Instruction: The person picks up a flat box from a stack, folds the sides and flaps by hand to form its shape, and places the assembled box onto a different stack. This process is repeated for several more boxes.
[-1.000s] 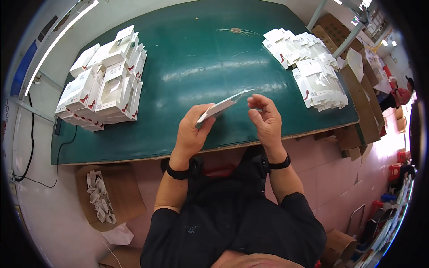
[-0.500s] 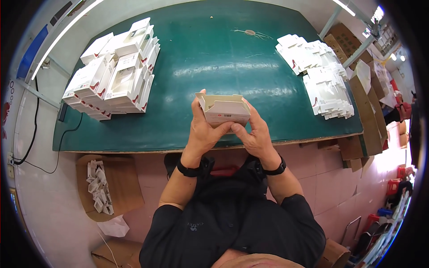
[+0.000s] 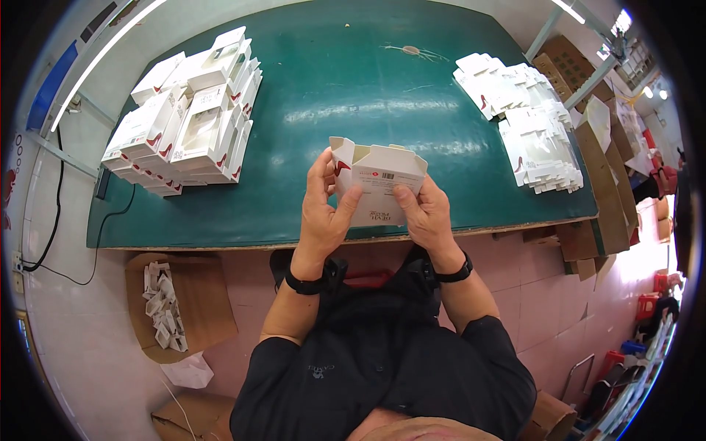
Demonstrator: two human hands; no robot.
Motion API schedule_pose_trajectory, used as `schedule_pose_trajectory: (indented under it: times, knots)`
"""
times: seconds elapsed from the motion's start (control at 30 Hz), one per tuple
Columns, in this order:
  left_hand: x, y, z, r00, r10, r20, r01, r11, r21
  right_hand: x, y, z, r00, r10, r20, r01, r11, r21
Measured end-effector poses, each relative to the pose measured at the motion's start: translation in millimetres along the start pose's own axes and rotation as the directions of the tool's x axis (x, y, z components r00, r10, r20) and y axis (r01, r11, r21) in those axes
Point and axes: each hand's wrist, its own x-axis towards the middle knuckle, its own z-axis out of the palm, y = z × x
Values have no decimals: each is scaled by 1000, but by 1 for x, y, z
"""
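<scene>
Between my two hands is a white cardboard box (image 3: 379, 192) with its end flaps raised at the far side. My left hand (image 3: 325, 209) grips its left side, thumb on the near face and fingers behind. On the right side my right hand (image 3: 429, 220) holds it the same way, thumb pressed on the printed face. The box is held over the table's near edge, tilted so that its printed panel shows. What lies inside it is hidden.
A green table (image 3: 331, 95) spreads ahead. Stacked, formed white boxes (image 3: 213, 132) stand at its left; flat white cartons (image 3: 540, 151) are piled at its right. A cardboard box (image 3: 206, 316) with small white pieces sits on the floor at left. Brown cartons (image 3: 607, 198) stand at right.
The box has been tipped so more of its printed face shows, and its flaps sit a little farther up. My hands have spread slightly apart, with the thumbs now farther from each other.
</scene>
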Motion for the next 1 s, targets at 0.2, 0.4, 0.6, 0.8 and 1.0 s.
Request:
schedule_pose_trajectory:
  times: [0.2, 0.4, 0.6, 0.8, 1.0]
  knots:
    - [-4, 9, 4, 1000, 10, -29, -11, 999, -31, 1, 2, -8, 999, 32, 43, -32, 999, 13]
    - [-7, 15, -4, 999, -23, 40, 24, 999, -33, 7, -7, -9, 996, -84, -25, 83, 996, -22]
    - [-8, 10, -15, 988, 23, 155, -20, 1000, -21, 14, -23, -17, 967, -251, -42, 249, 967, -48]
    - [-8, 10, -18, 983, 59, 172, -55, 998, -23, 19, -26, -30, 946, -306, 107, 321, 928, -188]
    - [-7, 14, -19, 978, 88, 191, -90, 996, 3, 21, -34, -30, 975, -192, 114, 204, 973, -109]
